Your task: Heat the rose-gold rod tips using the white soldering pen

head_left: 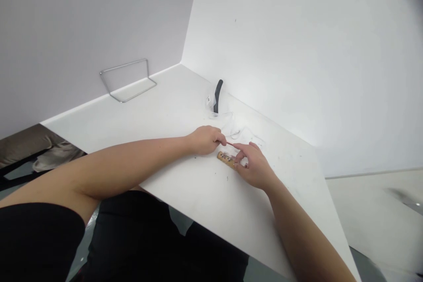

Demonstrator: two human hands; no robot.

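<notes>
A short wooden bar [226, 159] with several metal studs lies on the white tabletop [185, 110]. My left hand [204, 139] pinches a thin red stick [229, 143] just above the bar. My right hand [253, 167] covers the bar's right end, and its index finger reaches toward the stick's tip. Whether that hand grips the bar, I cannot tell. Behind both hands lies crumpled clear plastic wrap [233, 125]. Farther back, a black handle [218, 96] stands upright beside a small white tag [209, 101].
A bent metal wire rack [127, 80] stands against the left partition wall [82, 22]. Another white partition [264, 39] rises along the tabletop's far right side. A few dark crumbs [227, 178] lie near my hands. The tabletop's near edge runs below my arms.
</notes>
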